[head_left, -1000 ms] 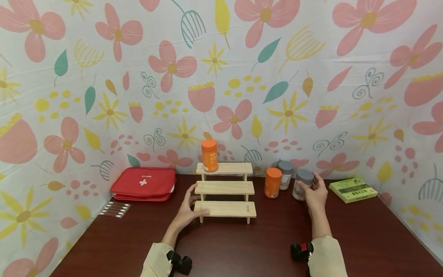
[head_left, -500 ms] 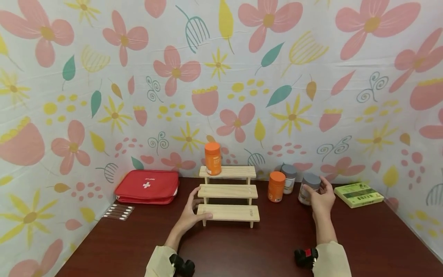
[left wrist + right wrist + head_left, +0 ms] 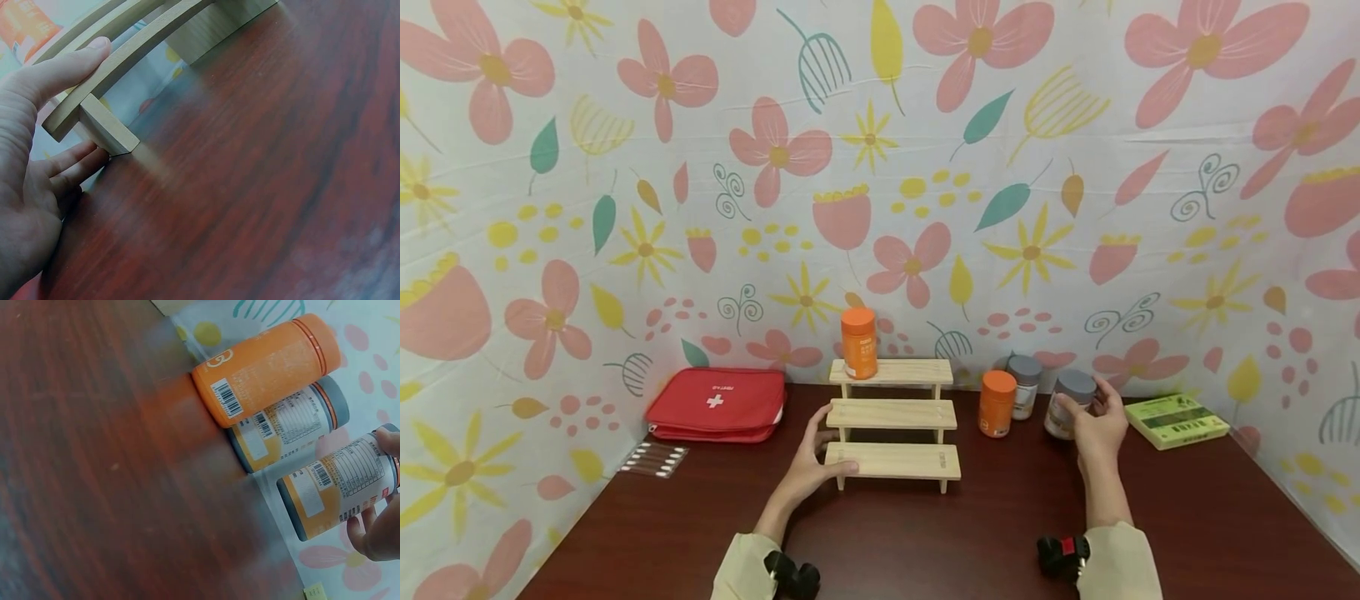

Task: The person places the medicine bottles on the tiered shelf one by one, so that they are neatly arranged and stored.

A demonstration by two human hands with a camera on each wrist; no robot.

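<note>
My left hand [image 3: 808, 462] holds the left end of a three-step wooden display rack [image 3: 891, 412]. Its thumb lies on top of the lowest step, and the fingers reach round behind the side leg [image 3: 109, 128]. On the rack's top step stands an orange bottle [image 3: 859, 346]. Over on the right, my right hand [image 3: 1101, 425] grips a grey-lidded supplement bottle [image 3: 1062, 415] near its lid, thumb on one side and fingers on the other. The bottle tilts slightly, and its base [image 3: 292, 509] shows against the wall cloth in the right wrist view.
Left of the held bottle stand another orange bottle [image 3: 997, 407] and a second grey-lidded bottle [image 3: 1025, 392], close together. A green-yellow box [image 3: 1176, 421] lies at far right. A red first-aid pouch [image 3: 718, 404] and a packet of cotton swabs [image 3: 653, 459] lie at left. Floral cloth [image 3: 917, 167] backs the table.
The grey-lidded bottle in my right hand has shifted slightly right, away from the two bottles beside it. My left hand stays on the rack. The head view has moved a little.
</note>
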